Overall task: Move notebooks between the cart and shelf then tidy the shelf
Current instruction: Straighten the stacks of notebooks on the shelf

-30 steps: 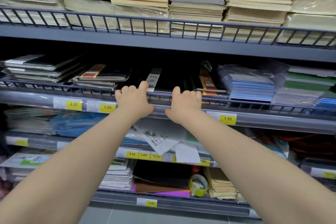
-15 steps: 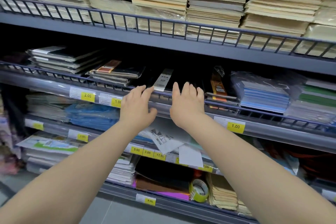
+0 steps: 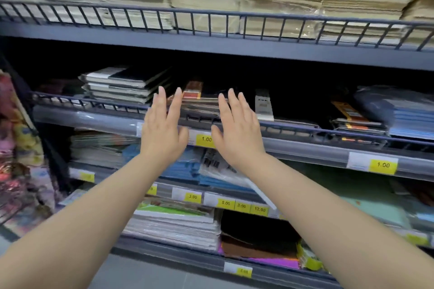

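Observation:
Both hands are raised in front of the middle shelf rail (image 3: 305,128), fingers straight and spread, holding nothing. My left hand (image 3: 163,132) is in front of a stack of black-and-white notebooks (image 3: 124,85). My right hand (image 3: 237,130) is just right of it, before a low pile of dark notebooks with a red-brown label (image 3: 195,94). Neither hand touches a notebook. A white-labelled dark notebook (image 3: 264,104) lies to the right of my right hand. The cart is out of view.
The top shelf (image 3: 211,42) carries tall stacks of cream paper pads behind a wire rail. Blue wrapped notebook packs (image 3: 408,115) sit at the right of the middle shelf. Lower shelves hold white pads, blue packs and yellow price tags. Patterned goods hang at far left.
Both hands have let go of the middle shelf rail, straightened their fingers and shifted left along the shelf. The view has swung left with them.

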Motion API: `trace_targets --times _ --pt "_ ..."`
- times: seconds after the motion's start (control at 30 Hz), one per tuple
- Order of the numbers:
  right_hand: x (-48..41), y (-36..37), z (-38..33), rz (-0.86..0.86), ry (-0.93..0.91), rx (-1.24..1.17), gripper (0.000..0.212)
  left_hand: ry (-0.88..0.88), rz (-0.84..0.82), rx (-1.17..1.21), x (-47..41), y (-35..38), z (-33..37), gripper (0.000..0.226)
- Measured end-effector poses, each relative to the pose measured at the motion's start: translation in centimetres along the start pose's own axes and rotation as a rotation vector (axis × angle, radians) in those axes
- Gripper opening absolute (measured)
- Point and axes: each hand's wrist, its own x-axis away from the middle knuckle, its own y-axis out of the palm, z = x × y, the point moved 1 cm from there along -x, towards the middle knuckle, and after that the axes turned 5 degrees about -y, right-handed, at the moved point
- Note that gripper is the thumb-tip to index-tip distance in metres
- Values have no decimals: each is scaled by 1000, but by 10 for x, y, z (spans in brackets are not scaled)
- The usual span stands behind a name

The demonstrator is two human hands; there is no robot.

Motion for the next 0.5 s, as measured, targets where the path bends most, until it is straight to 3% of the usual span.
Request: trace_targets --times 0.23,0.5 --pt "-14 17 -30 139 129 57 53 78 -63 292 -25 -3 -33 68" --pt "-11 30 -51 61 172 251 58 168 -144 442 -20 -8 -43 72"
